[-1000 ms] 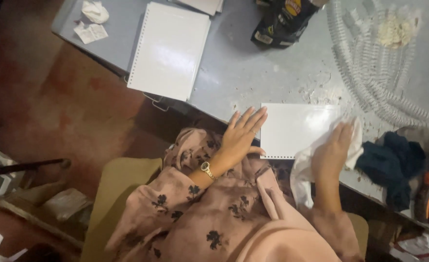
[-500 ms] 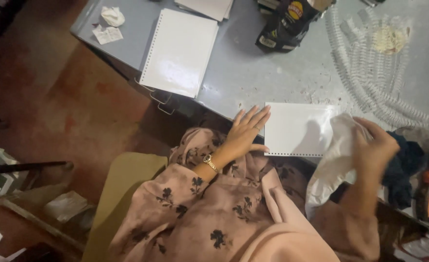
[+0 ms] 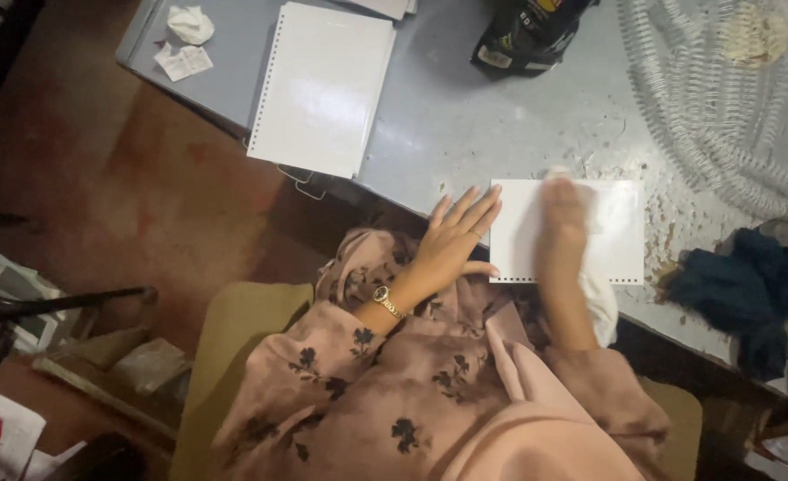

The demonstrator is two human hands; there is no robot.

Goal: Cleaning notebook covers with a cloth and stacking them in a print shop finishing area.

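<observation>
A white punched sheet (image 3: 565, 233) is laid flat at the near edge of the grey table (image 3: 465, 116). The left hand (image 3: 454, 239) is spread wide and flat, and its fingertips are pressed on the left edge of the sheet so it is kept from sliding. The right hand (image 3: 561, 209) is seen on top of the sheet, blurred, with a white cloth (image 3: 597, 298) that hangs off the table edge below the sheet. How tightly the cloth is gripped cannot be told through the blur.

The sheet looks to be getting wiped. To do this well, the sheet should be held down firmly, and the cloth should be pushed away from the holding hand, so the paper is not creased. The row of small holes along the near edge of the sheet should be wiped gently, since it could be torn.

Bits of paper dust are scattered just to the right of the sheet. A dark blue cloth (image 3: 750, 289) is lying further right. A bigger stack of white sheets (image 3: 322, 85) is resting up and to the left of the sheet, well apart. Wire coils (image 3: 706, 134) are heaped up and to the right of the sheet
</observation>
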